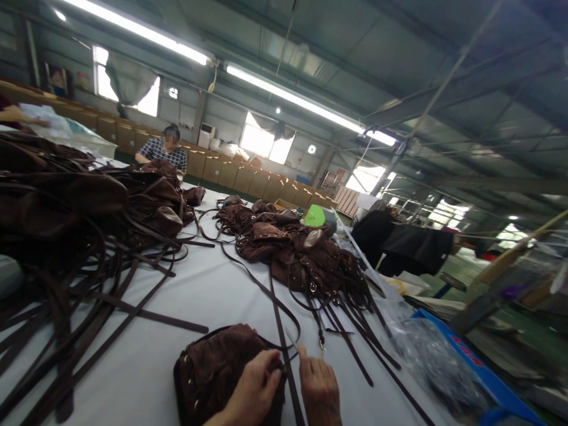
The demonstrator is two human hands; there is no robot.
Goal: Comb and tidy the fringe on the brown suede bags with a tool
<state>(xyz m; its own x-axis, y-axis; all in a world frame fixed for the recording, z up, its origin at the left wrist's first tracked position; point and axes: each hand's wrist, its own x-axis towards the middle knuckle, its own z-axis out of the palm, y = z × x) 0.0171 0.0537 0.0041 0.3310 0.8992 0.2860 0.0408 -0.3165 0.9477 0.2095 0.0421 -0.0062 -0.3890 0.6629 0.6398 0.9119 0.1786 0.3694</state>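
Note:
A dark brown bag [217, 361] with small metal studs lies on the white table in front of me. My left hand [257, 381] is closed on the bag's right edge, thumb and fingers pinching it. To its right is my right hand [320, 381], its fingers curled round a thin, pale, pointed metal tool [291, 338]; most of the tool is hidden in the grip, so its exact kind cannot be made out. A long dark strap [284, 337] runs between the two hands. Just beyond the right hand lies a strap end with a metal clasp [322, 344].
Brown bags with trailing straps are heaped at left [89, 195] and ahead [302, 254] on the white table [146, 367]. Clear plastic wrapping [435, 361] and a blue box [479, 367] stand at right. Across the table sits a person in a checked shirt [153, 151].

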